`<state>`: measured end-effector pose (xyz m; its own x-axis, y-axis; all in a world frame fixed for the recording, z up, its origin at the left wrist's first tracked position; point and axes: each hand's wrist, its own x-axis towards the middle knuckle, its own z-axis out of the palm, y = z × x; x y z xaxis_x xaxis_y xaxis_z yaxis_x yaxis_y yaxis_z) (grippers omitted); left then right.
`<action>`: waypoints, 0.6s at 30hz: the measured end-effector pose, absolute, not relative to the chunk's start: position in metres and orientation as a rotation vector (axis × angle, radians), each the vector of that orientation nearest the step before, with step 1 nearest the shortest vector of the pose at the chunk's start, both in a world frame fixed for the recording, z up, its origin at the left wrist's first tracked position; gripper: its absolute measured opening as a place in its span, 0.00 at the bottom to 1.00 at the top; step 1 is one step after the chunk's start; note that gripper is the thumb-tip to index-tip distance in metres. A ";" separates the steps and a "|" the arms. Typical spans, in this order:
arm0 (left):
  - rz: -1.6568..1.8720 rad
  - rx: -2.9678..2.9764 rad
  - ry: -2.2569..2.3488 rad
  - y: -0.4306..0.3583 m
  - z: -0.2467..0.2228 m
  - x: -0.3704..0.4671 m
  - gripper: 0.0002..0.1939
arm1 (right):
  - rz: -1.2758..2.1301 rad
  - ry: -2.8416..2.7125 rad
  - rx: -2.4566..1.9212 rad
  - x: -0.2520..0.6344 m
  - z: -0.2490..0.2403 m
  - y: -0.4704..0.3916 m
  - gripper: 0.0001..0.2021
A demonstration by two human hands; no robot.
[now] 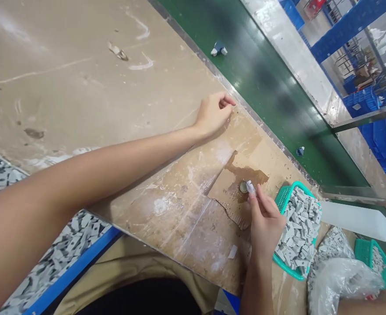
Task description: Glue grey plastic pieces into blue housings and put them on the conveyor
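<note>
My right hand (267,216) pinches a small light-grey plastic piece (250,187) between thumb and fingers. The piece is held right at a small round metal cap (243,187), which lies on a torn sheet of cardboard (222,188) with a dark wet stain. Whether piece and cap touch I cannot tell. My left hand (214,114) rests at the table's edge beside the green belt, its fingers curled in and nothing visible in them. To the right of my right hand stands a turquoise basket (280,199) heaped with similar grey pieces (298,227).
Small blue-and-white parts (219,49) lie on the green belt (261,78). A white squeeze bottle (357,218), a clear plastic bag (344,280) and another green basket (360,249) are at the right. A blue-edged bin (78,271) of grey pieces sits below the table at left.
</note>
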<state>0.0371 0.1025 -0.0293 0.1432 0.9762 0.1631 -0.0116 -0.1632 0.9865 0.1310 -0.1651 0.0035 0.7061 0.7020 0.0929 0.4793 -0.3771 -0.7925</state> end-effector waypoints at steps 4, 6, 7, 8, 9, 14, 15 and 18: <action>1.209 1.340 1.002 0.102 -0.028 0.037 0.09 | 0.129 -1.119 -2.066 0.130 0.004 -0.167 0.11; 1.209 1.323 1.001 0.101 -0.028 0.038 0.08 | 0.088 -1.157 -2.045 0.129 0.003 -0.167 0.10; 1.208 1.325 1.006 0.101 -0.028 0.038 0.07 | 0.079 -1.176 -2.035 0.129 0.003 -0.166 0.10; 1.205 1.332 1.011 0.101 -0.028 0.038 0.07 | 0.071 -1.195 -2.022 0.129 0.003 -0.166 0.09; 1.203 1.342 1.017 0.101 -0.028 0.037 0.06 | 0.064 -1.212 -2.010 0.129 0.003 -0.166 0.09; 1.210 1.396 1.041 0.102 -0.029 0.038 0.08 | 0.050 -1.276 -1.975 0.130 0.002 -0.165 0.09; 1.214 1.403 1.049 0.102 -0.029 0.038 0.08 | 0.050 -1.283 -1.975 0.130 0.002 -0.166 0.09; 1.219 1.422 1.062 0.102 -0.029 0.038 0.10 | 0.041 -1.291 -1.975 0.130 0.001 -0.166 0.10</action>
<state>0.0384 0.1018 -0.0286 0.1260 0.9778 0.1677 0.0318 -0.1729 0.9844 0.1299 -0.1656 0.0013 0.4874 0.7953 0.3604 0.7705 -0.1977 -0.6060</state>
